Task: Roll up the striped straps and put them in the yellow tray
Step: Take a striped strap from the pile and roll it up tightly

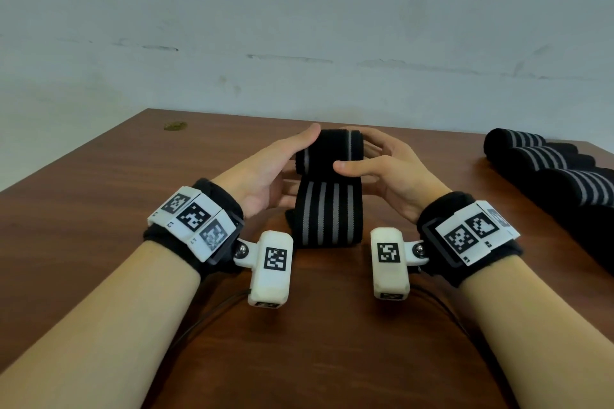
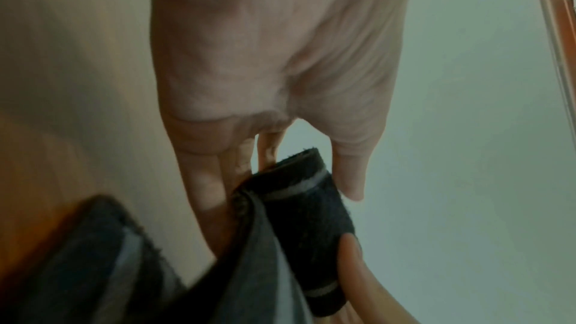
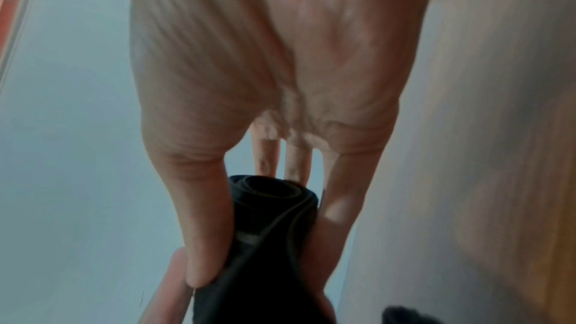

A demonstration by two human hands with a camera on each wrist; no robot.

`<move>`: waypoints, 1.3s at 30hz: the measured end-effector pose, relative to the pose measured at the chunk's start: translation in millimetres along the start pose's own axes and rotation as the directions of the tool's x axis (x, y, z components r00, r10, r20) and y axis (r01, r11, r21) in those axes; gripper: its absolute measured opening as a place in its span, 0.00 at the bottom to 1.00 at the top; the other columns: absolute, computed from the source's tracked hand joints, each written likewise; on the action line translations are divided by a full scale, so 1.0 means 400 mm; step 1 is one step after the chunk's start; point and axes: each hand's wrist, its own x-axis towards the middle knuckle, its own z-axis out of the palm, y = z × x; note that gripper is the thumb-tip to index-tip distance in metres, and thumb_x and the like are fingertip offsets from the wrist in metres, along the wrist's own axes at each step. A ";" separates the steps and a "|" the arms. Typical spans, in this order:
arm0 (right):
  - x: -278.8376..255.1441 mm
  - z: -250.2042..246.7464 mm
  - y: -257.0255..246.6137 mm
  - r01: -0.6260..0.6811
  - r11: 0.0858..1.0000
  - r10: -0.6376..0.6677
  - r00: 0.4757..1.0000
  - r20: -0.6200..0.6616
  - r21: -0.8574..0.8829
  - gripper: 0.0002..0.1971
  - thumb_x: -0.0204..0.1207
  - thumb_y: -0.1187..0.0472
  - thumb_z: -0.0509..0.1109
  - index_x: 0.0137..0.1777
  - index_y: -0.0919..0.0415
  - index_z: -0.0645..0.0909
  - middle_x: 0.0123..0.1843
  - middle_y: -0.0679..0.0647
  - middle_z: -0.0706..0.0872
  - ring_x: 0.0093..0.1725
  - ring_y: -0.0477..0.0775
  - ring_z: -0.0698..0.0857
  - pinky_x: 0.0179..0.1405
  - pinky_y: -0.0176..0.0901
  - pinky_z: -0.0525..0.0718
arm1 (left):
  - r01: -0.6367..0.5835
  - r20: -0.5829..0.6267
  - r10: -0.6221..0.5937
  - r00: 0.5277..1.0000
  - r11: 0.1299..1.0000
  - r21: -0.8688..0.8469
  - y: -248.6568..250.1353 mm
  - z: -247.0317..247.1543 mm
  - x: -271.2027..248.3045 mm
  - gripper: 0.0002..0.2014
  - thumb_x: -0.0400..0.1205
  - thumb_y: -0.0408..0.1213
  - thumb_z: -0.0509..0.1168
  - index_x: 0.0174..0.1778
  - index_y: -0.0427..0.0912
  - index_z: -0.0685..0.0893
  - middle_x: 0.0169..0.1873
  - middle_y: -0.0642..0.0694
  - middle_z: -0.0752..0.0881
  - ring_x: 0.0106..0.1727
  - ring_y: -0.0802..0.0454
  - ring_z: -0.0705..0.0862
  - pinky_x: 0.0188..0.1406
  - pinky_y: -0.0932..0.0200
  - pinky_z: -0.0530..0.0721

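A black strap with grey stripes is partly rolled; its roll (image 1: 329, 151) is held up above the brown table (image 1: 116, 196). The unrolled tail (image 1: 324, 219) hangs from it and folds onto the tabletop. My left hand (image 1: 299, 163) pinches the roll's left end, thumb on top and fingers beneath. Gripping the right end is my right hand (image 1: 360, 156), its thumb across the front and the fingers behind. The left wrist view shows the roll (image 2: 308, 218) between thumb and fingers. Its spiral end (image 3: 274, 196) faces the right wrist camera. No yellow tray is in view.
Several rolled striped straps (image 1: 545, 156) lie in a row along the table's right side, reaching the right edge of the picture. A small stain (image 1: 174, 125) marks the far left corner. A pale wall stands behind the table.
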 end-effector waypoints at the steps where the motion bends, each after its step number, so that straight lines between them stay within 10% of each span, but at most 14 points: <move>1: 0.000 -0.001 0.000 0.012 1.000 -0.013 1.000 -0.015 -0.002 0.29 0.70 0.72 0.83 0.71 0.57 0.85 0.67 0.53 0.91 0.68 0.55 0.89 0.66 0.67 0.88 | 0.009 0.002 -0.009 1.000 1.000 -0.008 0.001 0.000 -0.001 0.26 0.83 0.66 0.66 0.64 0.49 0.89 0.47 0.49 0.95 0.46 0.48 0.93 0.46 0.51 0.92; 9: -0.002 0.005 -0.002 0.047 0.995 -0.044 0.998 0.032 -0.085 0.33 0.68 0.75 0.82 0.71 0.49 0.86 0.69 0.50 0.89 0.67 0.51 0.89 0.68 0.62 0.88 | 0.031 0.010 -0.031 0.999 0.999 0.027 -0.004 -0.011 0.002 0.36 0.80 0.75 0.61 0.66 0.47 0.88 0.57 0.41 0.93 0.51 0.41 0.95 0.49 0.46 0.93; 16: 0.000 0.012 0.001 0.026 1.000 -0.026 0.999 0.032 -0.005 0.35 0.70 0.82 0.77 0.74 0.54 0.82 0.71 0.52 0.87 0.66 0.51 0.90 0.60 0.56 0.91 | -0.037 -0.100 0.033 0.994 0.998 -0.044 -0.002 0.008 0.002 0.18 0.84 0.58 0.70 0.59 0.49 0.91 0.47 0.49 0.93 0.48 0.49 0.91 0.35 0.58 0.87; 22: 0.007 0.014 0.003 -0.124 0.992 0.123 0.992 0.041 0.029 0.21 0.82 0.65 0.74 0.74 0.58 0.80 0.61 0.54 0.94 0.58 0.52 0.94 0.49 0.42 0.91 | -0.235 -0.187 0.208 0.960 0.963 -0.135 -0.001 -0.007 0.009 0.18 0.86 0.51 0.71 0.69 0.48 0.86 0.59 0.47 0.93 0.61 0.47 0.92 0.63 0.45 0.90; 31: 0.004 0.009 0.001 -0.110 0.989 0.124 0.983 0.137 -0.104 0.19 0.85 0.58 0.72 0.74 0.59 0.81 0.64 0.54 0.92 0.64 0.54 0.91 0.65 0.52 0.87 | -0.361 -0.239 0.295 0.925 0.879 -0.313 0.003 -0.017 0.005 0.18 0.88 0.46 0.68 0.74 0.46 0.82 0.65 0.45 0.91 0.65 0.45 0.90 0.67 0.41 0.89; 36: -0.008 0.016 -0.006 -0.140 0.980 0.167 0.966 0.196 -0.145 0.15 0.89 0.57 0.67 0.70 0.64 0.83 0.56 0.62 0.93 0.46 0.57 0.93 0.31 0.39 0.89 | -0.429 -0.337 0.296 0.894 0.783 -0.450 0.015 -0.038 0.007 0.19 0.88 0.44 0.69 0.74 0.43 0.80 0.68 0.41 0.89 0.68 0.42 0.88 0.69 0.38 0.87; 39: -0.007 0.020 -0.004 -0.143 0.978 0.173 0.961 0.217 -0.151 0.14 0.90 0.58 0.66 0.70 0.64 0.83 0.57 0.63 0.93 0.46 0.57 0.93 0.28 0.38 0.88 | -0.436 -0.362 0.295 0.884 0.799 -0.414 0.011 -0.044 0.012 0.20 0.88 0.45 0.69 0.74 0.44 0.80 0.67 0.42 0.89 0.68 0.44 0.88 0.69 0.39 0.88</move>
